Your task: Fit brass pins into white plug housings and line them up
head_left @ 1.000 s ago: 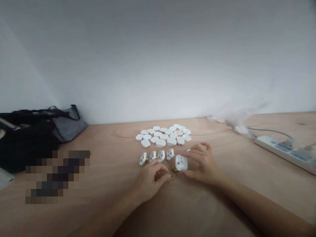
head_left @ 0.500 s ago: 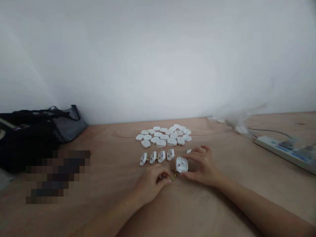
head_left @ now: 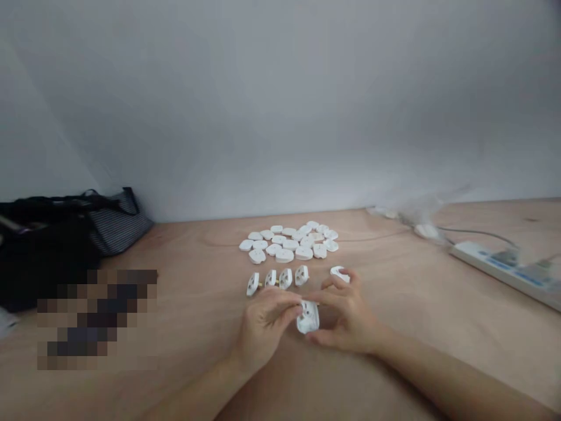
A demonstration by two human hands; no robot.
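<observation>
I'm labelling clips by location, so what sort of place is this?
Likely an indoor work area, perhaps a workshop: a wooden tabletop against a plain wall, a cluster of white plastic pieces, and a power strip at the right.

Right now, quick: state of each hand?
Left hand: fingertips at the white plug part; grip can't be told.
Right hand: holding that same part.

A person's bare left hand [head_left: 266, 327] and, nearer the power strip [head_left: 506, 273], bare right hand [head_left: 353, 311], each with a bare forearm [head_left: 432, 361].
</observation>
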